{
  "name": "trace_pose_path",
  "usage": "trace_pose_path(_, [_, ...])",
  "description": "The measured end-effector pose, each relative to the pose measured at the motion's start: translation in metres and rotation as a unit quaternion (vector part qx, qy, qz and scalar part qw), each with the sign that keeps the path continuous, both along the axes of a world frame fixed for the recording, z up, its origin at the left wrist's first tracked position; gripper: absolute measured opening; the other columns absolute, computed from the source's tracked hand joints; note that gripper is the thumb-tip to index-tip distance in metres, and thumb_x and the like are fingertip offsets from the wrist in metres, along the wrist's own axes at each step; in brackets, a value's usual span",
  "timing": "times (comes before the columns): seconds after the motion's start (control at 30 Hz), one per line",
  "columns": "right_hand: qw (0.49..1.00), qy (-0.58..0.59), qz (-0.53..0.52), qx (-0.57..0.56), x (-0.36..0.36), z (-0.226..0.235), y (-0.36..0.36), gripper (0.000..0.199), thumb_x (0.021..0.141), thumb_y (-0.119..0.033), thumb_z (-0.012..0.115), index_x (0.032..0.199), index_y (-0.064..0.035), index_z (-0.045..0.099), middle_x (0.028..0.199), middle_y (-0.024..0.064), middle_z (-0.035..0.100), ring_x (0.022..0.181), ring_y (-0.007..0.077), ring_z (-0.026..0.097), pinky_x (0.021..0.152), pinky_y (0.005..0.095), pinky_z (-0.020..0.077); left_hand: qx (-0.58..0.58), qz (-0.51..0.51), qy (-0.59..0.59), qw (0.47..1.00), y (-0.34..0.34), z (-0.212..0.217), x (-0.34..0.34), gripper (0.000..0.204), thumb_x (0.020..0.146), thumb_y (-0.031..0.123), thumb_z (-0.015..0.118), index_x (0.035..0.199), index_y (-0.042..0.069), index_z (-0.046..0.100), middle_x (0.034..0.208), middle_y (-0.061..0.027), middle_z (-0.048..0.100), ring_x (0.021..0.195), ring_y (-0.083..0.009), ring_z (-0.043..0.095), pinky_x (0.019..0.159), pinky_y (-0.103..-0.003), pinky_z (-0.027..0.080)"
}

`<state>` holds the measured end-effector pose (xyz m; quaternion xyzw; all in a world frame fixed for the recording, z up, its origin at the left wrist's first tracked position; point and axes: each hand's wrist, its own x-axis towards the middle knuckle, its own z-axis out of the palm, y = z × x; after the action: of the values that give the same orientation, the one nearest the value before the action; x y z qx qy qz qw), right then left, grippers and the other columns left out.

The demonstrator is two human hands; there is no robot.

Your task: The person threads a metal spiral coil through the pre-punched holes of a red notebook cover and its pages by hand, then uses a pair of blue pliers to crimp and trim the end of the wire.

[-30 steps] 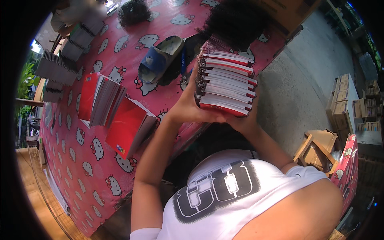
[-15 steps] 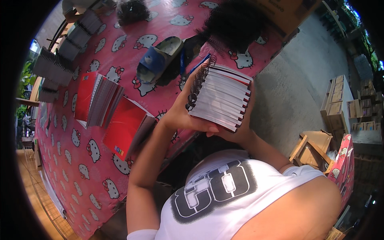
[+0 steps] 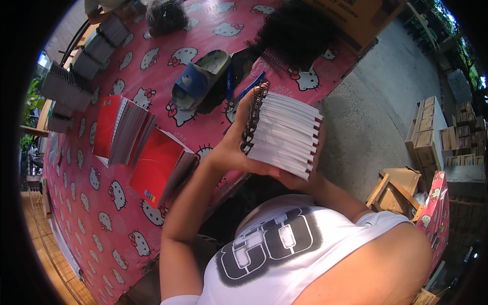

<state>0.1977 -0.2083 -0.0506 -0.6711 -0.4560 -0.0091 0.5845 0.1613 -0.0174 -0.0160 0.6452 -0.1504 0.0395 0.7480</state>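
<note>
A thick stack of spiral notebooks (image 3: 284,132) is held up between my two hands over the table's near edge. Its white page edges face up, and black coils (image 3: 254,117) run down the left side. My left hand (image 3: 231,150) wraps the coil side and bottom. Around the right side and lower corner closes my right hand (image 3: 305,179), its fingers partly hidden behind the stack. Left of my left forearm lie red-covered notebooks (image 3: 157,165) and another bunch with red covers (image 3: 108,124). Beyond the stack sits a blue slipper (image 3: 193,84), beside a tool with blue handles (image 3: 252,84).
A pink cat-patterned cloth (image 3: 114,223) covers the table. At the far side are a heap of black coils (image 3: 295,38), a cardboard box (image 3: 351,23) and a bag of dark coils (image 3: 165,18). Bound notebook stacks (image 3: 66,86) line the left edge. Boxes (image 3: 427,127) stand right.
The held stack has come slightly nearer to me, and its page edges are more even and close together. My hands have moved with it, still gripping both sides.
</note>
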Motion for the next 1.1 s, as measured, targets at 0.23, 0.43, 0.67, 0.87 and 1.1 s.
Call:
trace_pose_path(0.23, [0.99,0.103,0.081,0.05,-0.003,-0.014,0.002,0.143,0.064,-0.04,0.088,0.144,0.0026,-0.023,0.148,0.0277,0.024,0.136,0.0386,0.035,0.113,0.048,0.0233,-0.004,0.006,0.003,1.0,0.007,-0.004,-0.004,0.147,0.045,0.028,0.097,0.152,0.0,0.001,0.156,-0.0183,0.019,0.144,-0.026,0.022,0.116,-0.037,0.017])
trace_pose_path(0.43, [0.994,0.107,0.024,0.004,-0.014,-0.041,0.002,0.143,0.065,-0.042,0.087,0.144,0.0024,-0.023,0.148,0.0281,0.023,0.136,0.0385,0.036,0.113,0.0479,0.0241,0.035,0.019,-0.025,0.999,0.006,-0.008,-0.002,0.15,0.038,0.031,0.099,0.151,-0.001,0.007,0.155,-0.017,0.021,0.143,-0.0255,0.024,0.116,-0.037,0.018])
trace_pose_path(0.67, [0.997,-0.041,0.021,-0.057,-0.005,-0.014,0.003,0.147,0.063,-0.053,0.084,0.143,0.0012,-0.025,0.151,0.0296,0.014,0.139,0.0396,0.027,0.114,0.0508,0.0202,-0.009,0.008,-0.102,0.995,0.011,-0.026,0.01,0.149,0.033,0.034,0.1,0.149,-0.003,0.014,0.152,-0.0147,0.027,0.14,-0.0238,0.029,0.115,-0.037,0.021])
trace_pose_path(0.87, [0.989,-0.121,-0.03,0.085,0.017,0.033,-0.005,0.117,0.071,-0.08,0.053,0.147,0.0002,0.016,0.153,0.0308,0.002,0.144,0.0399,0.009,0.116,0.0508,0.0101,0.022,0.006,-0.086,0.996,0.012,-0.019,0.005,0.15,0.034,0.036,0.1,0.15,-0.002,0.012,0.15,-0.0129,0.03,0.138,-0.0229,0.03,0.114,-0.036,0.023])
trace_pose_path(1.1, [0.962,-0.255,-0.095,0.006,0.03,0.059,-0.025,0.098,0.077,-0.086,0.029,0.121,-0.0042,0.059,0.148,0.0316,0.022,0.14,0.0371,0.021,0.114,0.0502,0.0061,0.037,-0.024,-0.029,0.999,0.019,-0.018,0.002,0.153,0.034,0.041,0.098,0.15,-0.001,0.009,0.148,-0.0121,0.032,0.136,-0.0217,0.032,0.113,-0.036,0.025])
